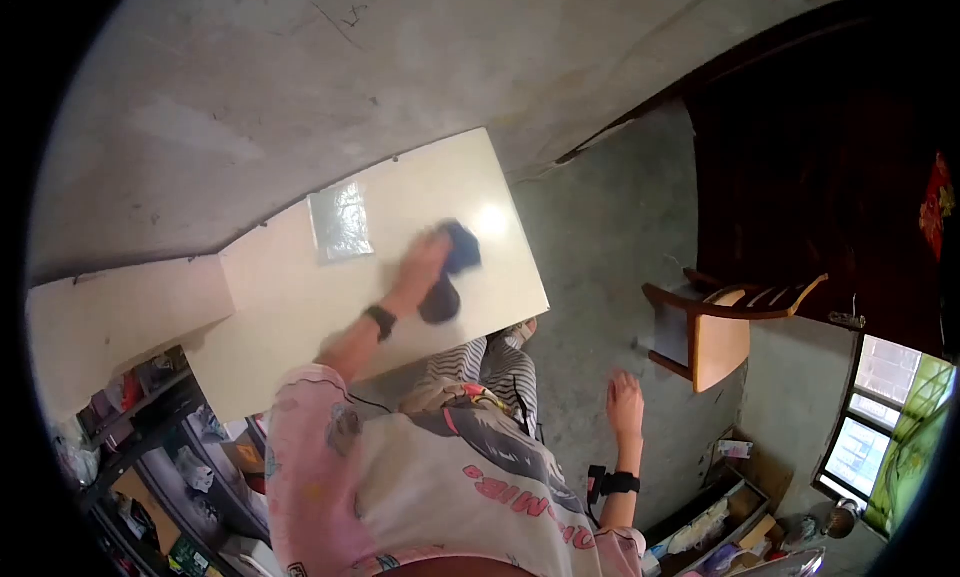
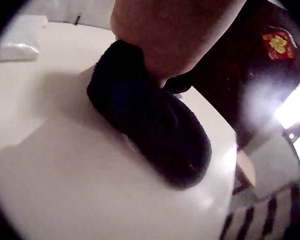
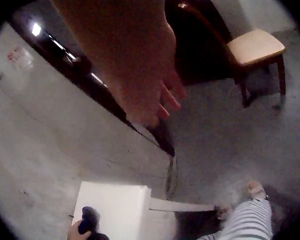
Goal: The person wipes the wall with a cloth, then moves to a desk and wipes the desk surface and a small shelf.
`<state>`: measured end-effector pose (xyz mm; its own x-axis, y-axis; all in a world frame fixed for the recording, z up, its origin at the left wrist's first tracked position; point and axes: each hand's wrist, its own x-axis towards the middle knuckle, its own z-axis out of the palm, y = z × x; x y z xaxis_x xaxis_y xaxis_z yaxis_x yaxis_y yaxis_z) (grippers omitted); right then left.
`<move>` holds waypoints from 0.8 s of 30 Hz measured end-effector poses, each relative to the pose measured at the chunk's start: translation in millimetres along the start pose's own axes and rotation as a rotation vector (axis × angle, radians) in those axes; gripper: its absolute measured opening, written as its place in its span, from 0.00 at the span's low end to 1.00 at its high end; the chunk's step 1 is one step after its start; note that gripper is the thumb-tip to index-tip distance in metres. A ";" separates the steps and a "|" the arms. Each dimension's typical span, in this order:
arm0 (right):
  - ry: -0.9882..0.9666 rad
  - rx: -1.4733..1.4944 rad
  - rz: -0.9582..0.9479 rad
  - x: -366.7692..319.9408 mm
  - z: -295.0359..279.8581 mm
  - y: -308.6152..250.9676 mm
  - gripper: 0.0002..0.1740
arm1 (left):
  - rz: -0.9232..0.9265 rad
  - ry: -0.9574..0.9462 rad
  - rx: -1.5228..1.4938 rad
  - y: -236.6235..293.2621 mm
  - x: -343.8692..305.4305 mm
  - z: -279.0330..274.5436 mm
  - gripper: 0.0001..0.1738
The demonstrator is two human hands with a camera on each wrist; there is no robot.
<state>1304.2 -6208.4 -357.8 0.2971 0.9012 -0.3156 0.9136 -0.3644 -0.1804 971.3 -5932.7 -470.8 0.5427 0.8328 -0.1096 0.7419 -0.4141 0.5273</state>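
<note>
A dark blue cloth (image 1: 462,247) is bunched in my left hand (image 1: 420,269) over the white tabletop (image 1: 290,327); part of it hangs beside the wrist. In the left wrist view the cloth (image 2: 155,115) looks dark and fuzzy, draped below the left hand (image 2: 175,35), whose fingertips are hidden. My right hand (image 1: 625,405) hangs in the air beside my body, away from the table, holding nothing. Its fingers show loosely bent in the right wrist view, where the right hand (image 3: 145,90) is above the floor.
A clear plastic packet (image 1: 341,223) lies on the table near the wall. A wooden chair (image 1: 720,339) stands to the right on the grey floor (image 1: 600,237). Shelves with assorted items (image 1: 190,467) are at the lower left, and a low box of items (image 1: 715,527) at the lower right.
</note>
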 end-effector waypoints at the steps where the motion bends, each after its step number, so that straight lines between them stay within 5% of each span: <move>1: -0.007 -0.003 -0.005 7.7 -5.2 6.0 0.17 | -0.031 0.095 0.118 -12.8 18.4 -4.6 0.33; 3: 0.128 0.047 0.003 20.0 -12.1 13.0 0.16 | -0.050 0.262 0.319 -35.9 55.5 -8.6 0.40; 5: 0.145 0.019 0.019 33.4 -21.4 6.0 0.16 | -0.058 0.390 0.151 -45.1 92.5 8.0 0.41; 9: 0.308 0.061 -0.063 68.4 -27.6 -11.6 0.16 | 0.167 0.296 0.118 5.0 105.2 37.5 0.40; 15: 0.291 0.020 -0.193 98.4 -0.8 -48.2 0.16 | 0.402 0.086 -0.179 76.5 -6.4 67.5 0.34; 18: 0.232 0.111 -0.295 100.8 16.6 -60.9 0.15 | 0.323 -0.092 -0.179 80.0 -55.7 63.6 0.36; 24: 0.089 0.154 -0.555 73.5 60.7 -51.8 0.13 | 0.071 0.038 -0.173 68.2 -162.5 88.7 0.31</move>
<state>1261.9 -6137.5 -428.2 -0.1860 0.9809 -0.0566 0.8903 0.1439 -0.4320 968.6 -6128.9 -491.8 0.5735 0.8184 -0.0366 0.6219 -0.4058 0.6697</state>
